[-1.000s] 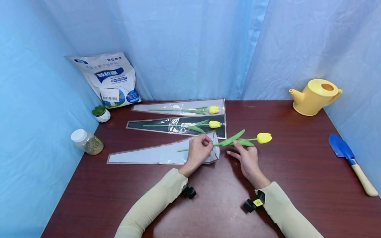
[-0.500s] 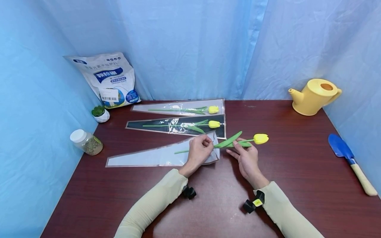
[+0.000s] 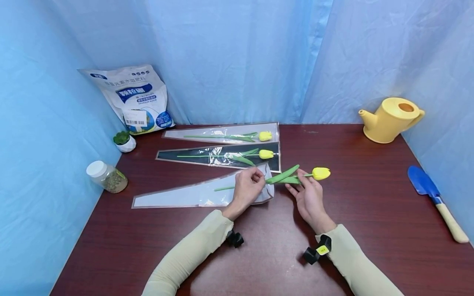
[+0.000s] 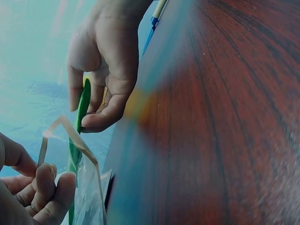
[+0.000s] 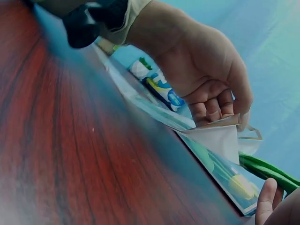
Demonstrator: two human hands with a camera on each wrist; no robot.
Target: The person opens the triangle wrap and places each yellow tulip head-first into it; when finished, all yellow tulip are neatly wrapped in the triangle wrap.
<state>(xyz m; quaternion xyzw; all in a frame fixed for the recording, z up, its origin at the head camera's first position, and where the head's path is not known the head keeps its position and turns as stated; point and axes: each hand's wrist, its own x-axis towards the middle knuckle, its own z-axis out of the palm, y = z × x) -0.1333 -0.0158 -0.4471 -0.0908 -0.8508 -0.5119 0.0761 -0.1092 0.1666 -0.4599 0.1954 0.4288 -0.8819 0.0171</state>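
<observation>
Near the middle of the tabletop point(image 3: 370, 213), I see the left hand point(image 3: 247, 188) pinching the open mouth of a clear plastic flower sleeve point(image 3: 192, 194), its fingers curled on the lifted edge, while the right hand point(image 3: 309, 193) holds a yellow artificial tulip point(image 3: 320, 173) by its stem and leaves, fingers closed lightly round them. The tulip's stem end lies inside the sleeve's mouth; its bloom juts out to the right, above the wood. The sleeve lies flat, its narrow end pointing toward the tabletop's left edge. Behind it, toward the back edge, lie two more sleeves, each with a yellow tulip in it: one with a dark backing point(image 3: 218, 156), one clear point(image 3: 222, 133). At the back left corner stands a white fertiliser bag point(image 3: 135, 98), with a small potted succulent point(image 3: 124, 141) and a white-capped jar point(image 3: 105, 176) along the left edge. A yellow watering can point(image 3: 392, 119) sits at the back right corner; a blue trowel point(image 3: 435, 201) lies by the right edge.
</observation>
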